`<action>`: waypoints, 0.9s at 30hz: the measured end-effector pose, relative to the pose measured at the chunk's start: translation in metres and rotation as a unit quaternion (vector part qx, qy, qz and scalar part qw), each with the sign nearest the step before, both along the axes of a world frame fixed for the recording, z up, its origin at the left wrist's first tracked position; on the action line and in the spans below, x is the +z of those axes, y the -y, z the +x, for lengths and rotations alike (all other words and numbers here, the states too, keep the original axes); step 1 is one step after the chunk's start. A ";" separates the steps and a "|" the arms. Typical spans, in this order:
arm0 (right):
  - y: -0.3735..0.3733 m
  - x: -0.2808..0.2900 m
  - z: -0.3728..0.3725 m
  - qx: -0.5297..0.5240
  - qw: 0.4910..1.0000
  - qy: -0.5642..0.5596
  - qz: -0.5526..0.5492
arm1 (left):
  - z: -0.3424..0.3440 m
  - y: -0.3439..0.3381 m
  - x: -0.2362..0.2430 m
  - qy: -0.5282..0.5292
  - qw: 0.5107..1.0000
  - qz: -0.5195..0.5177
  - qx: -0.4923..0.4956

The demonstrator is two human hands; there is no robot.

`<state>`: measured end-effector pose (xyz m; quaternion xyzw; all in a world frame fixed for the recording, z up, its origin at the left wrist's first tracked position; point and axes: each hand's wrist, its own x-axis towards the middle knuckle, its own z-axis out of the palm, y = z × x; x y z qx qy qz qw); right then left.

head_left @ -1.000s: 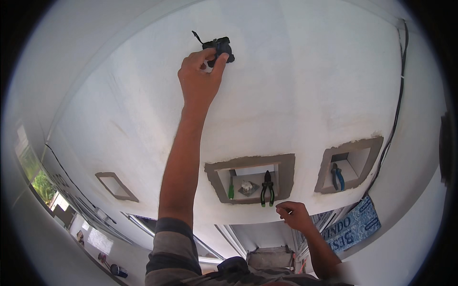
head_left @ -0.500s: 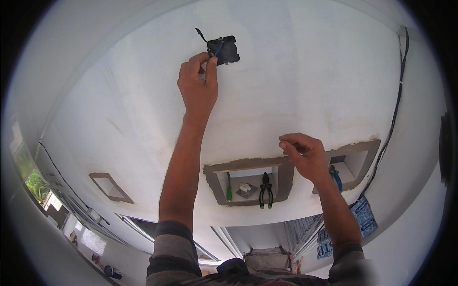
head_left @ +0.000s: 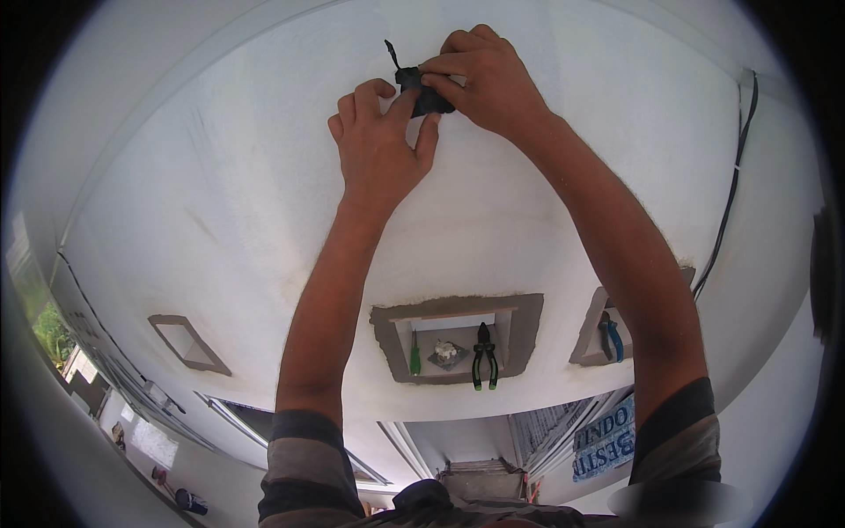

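Note:
High on the white surface is a black square electrical box (head_left: pixel 433 104), with a short black cable end (head_left: pixel 392 55) sticking out at its upper left. My left hand (head_left: pixel 383 145) rests against its left and lower side. The thumb and fingers are spread, and the index finger reaches over the box. From the right, my right hand (head_left: pixel 493 81) comes in with thumb and index finger bent close together at the upper edge of the box. Whatever lies between those fingertips is hidden. Both hands cover much of the box's inside.
Below, a framed recess (head_left: pixel 537 326) holds black-and-green pliers (head_left: pixel 484 356), a green-handled tool (head_left: pixel 415 354) and a small pale lump on a grey square. Blue-handled pliers (head_left: pixel 612 337) sit in a recess at the right. A smaller opening (head_left: pixel 189 343) is at left; black cable (head_left: pixel 738 176) runs down the right.
My right hand has risen from beside the lower recess to the box. My left hand has shifted slightly right and spread its fingers; the blue wire at the box no longer shows.

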<state>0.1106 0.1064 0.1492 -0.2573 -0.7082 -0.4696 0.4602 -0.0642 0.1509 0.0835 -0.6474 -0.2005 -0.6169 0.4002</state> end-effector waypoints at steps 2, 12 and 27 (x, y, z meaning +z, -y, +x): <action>-0.006 0.004 -0.005 -0.011 1.000 0.023 -0.002 | -0.005 -0.002 0.001 -0.016 0.999 0.014 0.024; 0.015 0.028 -0.025 -0.125 0.985 0.028 -0.112 | -0.008 -0.007 0.009 -0.040 0.996 0.023 0.082; -0.007 -0.006 0.008 -0.111 0.993 0.033 -0.006 | -0.009 -0.012 0.020 -0.038 0.997 0.019 0.069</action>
